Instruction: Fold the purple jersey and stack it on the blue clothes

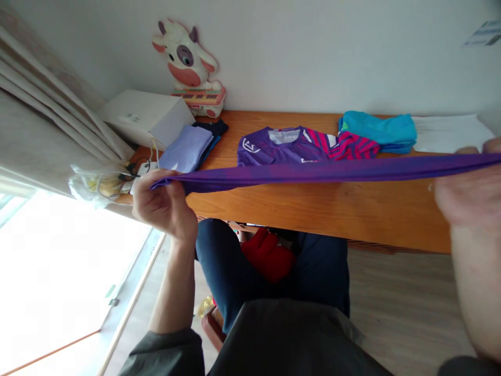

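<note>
A purple sports shirt (279,149) lies on the wooden table with its collar toward the wall; a pink-striped sleeve shows on its right side. In front of it, a taut band of the same purple cloth, apparently the shirt's lower edge, is stretched above the table's front part. My left hand (166,203) pinches the left end of this band between thumb and fingers. At the right edge of the view, my right hand (464,196) grips the other end; it is blurred and partly cut off. The band hides the shirt's middle.
On the table (297,206) stand a white box (144,115) and a cow-shaped toy piano (199,99). Folded lavender cloth (183,149) lies at the left, folded blue cloth (379,130) and white paper (450,133) at the right. A plastic bag (96,185) sits near the curtain (58,99).
</note>
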`<control>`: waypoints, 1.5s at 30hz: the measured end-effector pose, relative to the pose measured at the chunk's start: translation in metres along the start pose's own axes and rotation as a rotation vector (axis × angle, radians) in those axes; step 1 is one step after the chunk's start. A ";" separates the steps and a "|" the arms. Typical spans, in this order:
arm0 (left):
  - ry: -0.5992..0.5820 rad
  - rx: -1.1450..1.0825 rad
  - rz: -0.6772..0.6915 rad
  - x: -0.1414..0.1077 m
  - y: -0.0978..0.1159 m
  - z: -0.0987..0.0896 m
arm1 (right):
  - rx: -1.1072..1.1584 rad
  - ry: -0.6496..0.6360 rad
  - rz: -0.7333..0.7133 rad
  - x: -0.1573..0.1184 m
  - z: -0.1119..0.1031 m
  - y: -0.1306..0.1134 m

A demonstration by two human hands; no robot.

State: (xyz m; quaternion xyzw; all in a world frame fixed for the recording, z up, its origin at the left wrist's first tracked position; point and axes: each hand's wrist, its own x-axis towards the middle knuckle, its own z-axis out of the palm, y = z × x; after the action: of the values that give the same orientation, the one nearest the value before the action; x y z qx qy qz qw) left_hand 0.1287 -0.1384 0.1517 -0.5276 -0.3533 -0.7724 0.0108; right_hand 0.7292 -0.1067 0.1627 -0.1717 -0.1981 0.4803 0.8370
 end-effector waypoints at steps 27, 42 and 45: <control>-0.324 0.150 -0.651 -0.068 -0.046 -0.014 | -1.032 0.059 -0.224 -0.047 -0.124 0.030; -0.625 0.508 -0.557 -0.128 -0.075 -0.043 | -1.686 -0.600 -0.391 -0.068 -0.126 0.086; -0.717 0.728 -0.479 -0.130 -0.052 -0.055 | -1.737 -0.931 -0.262 -0.092 -0.115 0.091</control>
State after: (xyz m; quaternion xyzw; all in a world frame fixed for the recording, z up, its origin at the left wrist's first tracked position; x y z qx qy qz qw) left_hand 0.1214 -0.1764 0.0067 -0.6244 -0.6885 -0.3539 -0.1040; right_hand 0.6767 -0.1542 0.0045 -0.4960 -0.8074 0.0916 0.3060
